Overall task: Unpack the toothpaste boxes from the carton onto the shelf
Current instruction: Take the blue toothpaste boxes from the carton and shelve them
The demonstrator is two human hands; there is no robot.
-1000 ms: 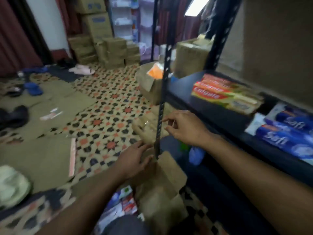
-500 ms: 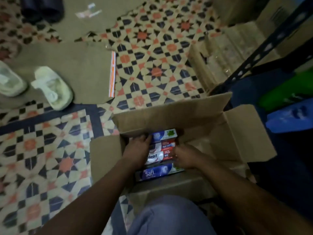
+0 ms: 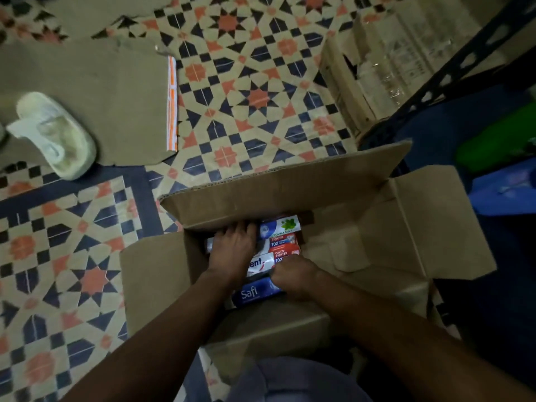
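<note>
An open brown carton stands on the patterned floor below me, flaps spread. Inside lie several toothpaste boxes: a white and blue mint one at the far side, red and white ones in the middle, a blue Safi box nearest me. My left hand lies over the left ends of the boxes, fingers curled down over them. My right hand grips the right end of the near boxes, fingers tucked under. The dark shelf frame rises at the right.
A white slipper lies on flat cardboard at the left. Another pale carton stands beyond the shelf post. Green and blue packs sit low on the shelf at the right.
A second ago my hands were up by the shelf post; my view has dropped to the carton. Both hands went into it and have since settled further onto the boxes.
</note>
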